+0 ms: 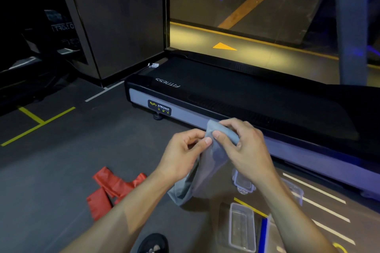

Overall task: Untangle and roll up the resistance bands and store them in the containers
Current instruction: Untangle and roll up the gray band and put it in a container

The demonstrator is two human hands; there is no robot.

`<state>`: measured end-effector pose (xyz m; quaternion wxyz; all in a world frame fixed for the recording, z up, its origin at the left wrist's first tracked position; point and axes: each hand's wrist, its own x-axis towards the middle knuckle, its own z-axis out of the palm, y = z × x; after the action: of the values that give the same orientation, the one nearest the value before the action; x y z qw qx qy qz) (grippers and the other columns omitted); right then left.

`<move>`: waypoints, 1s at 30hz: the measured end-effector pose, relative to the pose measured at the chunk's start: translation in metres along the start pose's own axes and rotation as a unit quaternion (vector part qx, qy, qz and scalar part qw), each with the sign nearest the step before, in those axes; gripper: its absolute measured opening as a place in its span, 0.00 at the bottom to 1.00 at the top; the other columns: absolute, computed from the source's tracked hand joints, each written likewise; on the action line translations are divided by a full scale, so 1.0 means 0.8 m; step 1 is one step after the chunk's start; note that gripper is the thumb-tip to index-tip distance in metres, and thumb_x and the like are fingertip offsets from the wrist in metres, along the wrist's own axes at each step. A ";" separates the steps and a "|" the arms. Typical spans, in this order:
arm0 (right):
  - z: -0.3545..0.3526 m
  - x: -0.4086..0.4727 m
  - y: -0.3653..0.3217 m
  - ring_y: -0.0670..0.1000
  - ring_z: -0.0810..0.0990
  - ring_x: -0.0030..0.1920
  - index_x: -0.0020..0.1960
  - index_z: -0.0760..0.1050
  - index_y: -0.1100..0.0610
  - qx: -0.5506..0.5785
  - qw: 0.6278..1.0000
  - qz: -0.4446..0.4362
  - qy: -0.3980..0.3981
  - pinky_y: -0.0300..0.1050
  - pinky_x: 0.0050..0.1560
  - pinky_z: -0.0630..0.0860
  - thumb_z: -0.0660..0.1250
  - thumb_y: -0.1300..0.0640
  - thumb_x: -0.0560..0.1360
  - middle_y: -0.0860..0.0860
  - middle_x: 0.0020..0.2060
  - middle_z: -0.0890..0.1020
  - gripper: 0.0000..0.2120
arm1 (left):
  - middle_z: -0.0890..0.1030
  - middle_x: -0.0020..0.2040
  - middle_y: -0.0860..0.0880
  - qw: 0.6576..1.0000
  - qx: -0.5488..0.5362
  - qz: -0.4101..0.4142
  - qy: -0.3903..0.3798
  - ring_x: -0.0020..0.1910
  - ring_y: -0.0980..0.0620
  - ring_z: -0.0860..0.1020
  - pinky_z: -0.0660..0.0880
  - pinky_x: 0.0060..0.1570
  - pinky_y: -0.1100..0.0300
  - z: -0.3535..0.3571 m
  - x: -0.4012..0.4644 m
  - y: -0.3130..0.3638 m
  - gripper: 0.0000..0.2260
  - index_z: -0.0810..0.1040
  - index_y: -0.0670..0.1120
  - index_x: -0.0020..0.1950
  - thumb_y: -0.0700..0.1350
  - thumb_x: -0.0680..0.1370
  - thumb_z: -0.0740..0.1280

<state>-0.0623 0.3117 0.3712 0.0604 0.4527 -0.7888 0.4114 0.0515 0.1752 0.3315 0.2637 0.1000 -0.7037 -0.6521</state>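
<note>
A dark floor (61, 170), marked with yellow and white lines, carries everything. A crumpled red band (111, 189) is laid on it at near left. A clear container (242, 227) is set at near right, and a second container (243, 184) just beyond it, partly hidden. A blue strip (263, 234) is seen just right of the near container. A black treadmill (236, 92) is stood across the far right. The grey band's (185, 193) lower end appears to reach the floor.

Two resistance bands show: one grey band (207, 162) and one red band (111, 189). Two hands are visible, a left hand (185, 150) and a right hand (244, 144). One open clear container (242, 226) sits beside one treadmill (246, 96).
</note>
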 end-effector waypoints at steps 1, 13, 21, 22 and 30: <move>-0.002 0.000 0.000 0.45 0.78 0.49 0.54 0.81 0.49 0.009 1.000 0.005 0.005 0.42 0.49 0.71 0.74 0.51 0.77 0.34 0.43 0.78 0.06 | 0.86 0.45 0.45 1.000 -0.003 0.003 0.001 0.45 0.53 0.82 0.78 0.49 0.58 0.000 0.000 0.002 0.06 0.84 0.43 0.50 0.38 0.81 0.67; -0.006 -0.001 0.000 0.42 0.82 0.45 0.50 0.82 0.48 0.069 0.996 0.051 0.004 0.37 0.43 0.75 0.76 0.51 0.75 0.41 0.41 0.84 0.05 | 0.84 0.40 0.45 0.999 0.035 0.005 0.009 0.39 0.54 0.78 0.74 0.41 0.56 -0.001 -0.001 0.007 0.07 0.84 0.43 0.47 0.44 0.81 0.69; -0.008 -0.003 0.000 0.43 0.81 0.41 0.47 0.83 0.46 0.129 0.986 0.102 -0.002 0.34 0.40 0.74 0.76 0.52 0.75 0.40 0.41 0.85 0.03 | 0.87 0.44 0.49 0.998 0.054 0.011 0.008 0.43 0.55 0.82 0.79 0.46 0.54 -0.001 0.001 0.004 0.07 0.85 0.42 0.50 0.42 0.82 0.68; -0.008 -0.003 0.000 0.43 0.82 0.42 0.47 0.83 0.47 0.138 0.984 0.109 -0.004 0.36 0.40 0.75 0.76 0.52 0.75 0.41 0.41 0.85 0.03 | 0.86 0.43 0.50 0.999 0.049 0.011 0.006 0.42 0.55 0.82 0.78 0.45 0.56 -0.001 0.002 0.004 0.08 0.85 0.42 0.49 0.42 0.82 0.67; -0.006 -0.006 -0.006 0.42 0.83 0.45 0.47 0.84 0.48 0.172 0.976 0.122 -0.051 0.37 0.44 0.76 0.69 0.53 0.81 0.43 0.42 0.86 0.06 | 0.83 0.39 0.48 1.000 0.027 -0.001 0.011 0.40 0.55 0.78 0.74 0.43 0.53 -0.001 0.011 -0.002 0.11 0.84 0.41 0.47 0.47 0.81 0.66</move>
<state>-0.0576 0.3169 0.3748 -0.1096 0.3765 -0.7575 0.5219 0.0444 0.1698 0.3321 0.2679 0.1154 -0.7178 -0.6322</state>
